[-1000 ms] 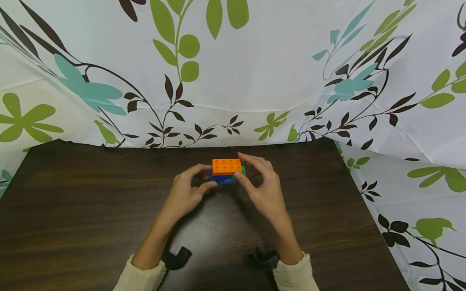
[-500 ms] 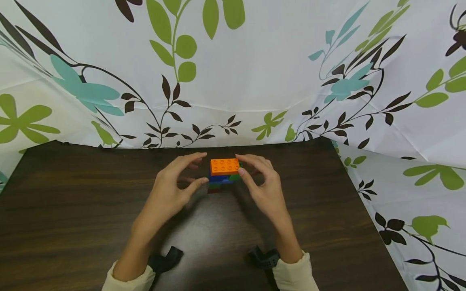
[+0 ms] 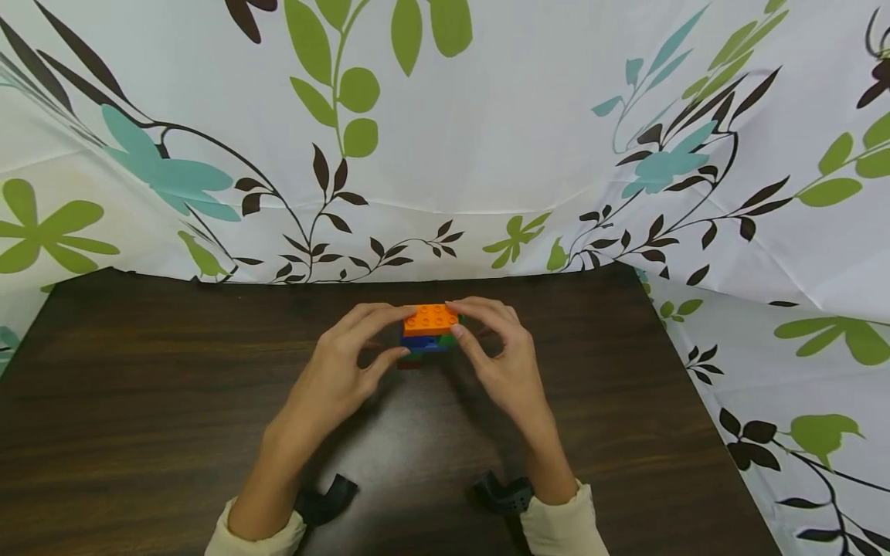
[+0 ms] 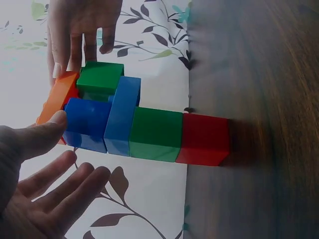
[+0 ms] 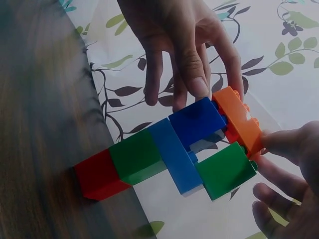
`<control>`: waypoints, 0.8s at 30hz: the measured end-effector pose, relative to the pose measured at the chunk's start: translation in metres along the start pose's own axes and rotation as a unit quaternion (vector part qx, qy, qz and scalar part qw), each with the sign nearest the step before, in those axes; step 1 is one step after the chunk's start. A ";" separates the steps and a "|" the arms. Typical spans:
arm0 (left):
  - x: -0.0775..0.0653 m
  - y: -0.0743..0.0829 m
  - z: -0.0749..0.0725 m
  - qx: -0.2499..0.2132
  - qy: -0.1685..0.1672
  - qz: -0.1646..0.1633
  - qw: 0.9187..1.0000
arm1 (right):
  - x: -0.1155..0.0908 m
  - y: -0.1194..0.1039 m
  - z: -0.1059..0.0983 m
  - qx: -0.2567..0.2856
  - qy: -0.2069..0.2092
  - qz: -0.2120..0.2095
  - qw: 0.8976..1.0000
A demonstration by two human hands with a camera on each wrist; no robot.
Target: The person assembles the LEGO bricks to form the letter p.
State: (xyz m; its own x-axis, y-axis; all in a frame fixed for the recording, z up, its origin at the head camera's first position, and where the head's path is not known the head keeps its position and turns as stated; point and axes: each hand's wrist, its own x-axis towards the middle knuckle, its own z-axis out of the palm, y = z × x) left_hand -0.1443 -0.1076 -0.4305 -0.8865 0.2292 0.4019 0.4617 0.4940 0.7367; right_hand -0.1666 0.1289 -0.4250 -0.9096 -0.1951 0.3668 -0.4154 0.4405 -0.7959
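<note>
A tower of toy building bricks stands on the table. It rises from a red brick (image 4: 204, 139) through a green brick (image 4: 156, 133) and a light blue brick (image 5: 175, 158) to a dark blue brick (image 5: 198, 119) and a second green brick (image 5: 225, 171), side by side with a gap. On top lies an orange brick (image 3: 431, 320); studs show beneath it in the right wrist view. My left hand (image 3: 344, 359) pinches its left end, thumb by the dark blue brick. My right hand (image 3: 506, 355) pinches the right end between thumb and finger.
A dark wooden table (image 3: 174, 401) lies under the tower. White cloth (image 3: 528, 123) with a leaf pattern hangs behind the table and along its right side. Black wrist mounts (image 3: 327, 500) sit near both sleeves.
The left hand let go of the tower and spread its fingers to the left, then came back onto the left end of the orange brick. The right hand has stayed on the right end.
</note>
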 end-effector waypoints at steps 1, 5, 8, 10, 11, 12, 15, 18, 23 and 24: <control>0.000 0.000 0.000 -0.006 0.001 0.000 1.000 | 0.000 0.000 0.000 -0.001 0.000 0.000 1.000; 0.001 0.000 0.004 -0.020 0.006 0.003 1.000 | 0.000 0.000 0.000 -0.007 0.000 0.000 1.000; 0.001 -0.001 0.007 -0.013 0.018 0.013 1.000 | 0.000 0.001 0.000 -0.009 0.001 -0.003 1.000; 0.001 -0.003 0.010 -0.001 0.028 0.023 0.999 | 0.000 0.001 0.001 -0.009 0.003 -0.006 1.000; 0.002 -0.003 0.010 0.004 0.032 0.028 0.999 | 0.000 0.002 0.001 -0.009 0.005 -0.009 1.000; 0.002 -0.004 0.011 0.008 0.036 0.033 0.999 | 0.000 0.002 0.001 -0.008 0.007 -0.011 1.000; 0.002 -0.005 0.014 0.016 0.045 0.042 0.998 | 0.000 0.004 0.002 -0.004 0.010 -0.016 1.000; 0.002 -0.006 0.014 0.020 0.049 0.051 0.997 | 0.001 0.007 0.003 0.007 0.010 -0.021 1.000; 0.001 -0.010 0.016 0.025 0.053 0.070 0.996 | 0.001 0.011 0.003 0.023 0.009 -0.030 0.999; 0.002 -0.011 0.017 0.024 0.053 0.073 0.996 | 0.001 0.011 0.003 0.024 0.009 -0.033 0.999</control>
State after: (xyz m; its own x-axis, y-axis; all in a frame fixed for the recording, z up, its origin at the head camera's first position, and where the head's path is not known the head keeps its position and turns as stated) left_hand -0.1511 -0.0986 -0.4468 -0.8008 0.2121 0.5601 0.5810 0.5023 0.6404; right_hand -0.1724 0.1312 -0.4347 -0.8806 -0.2058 0.4269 -0.4739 0.3854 -0.7917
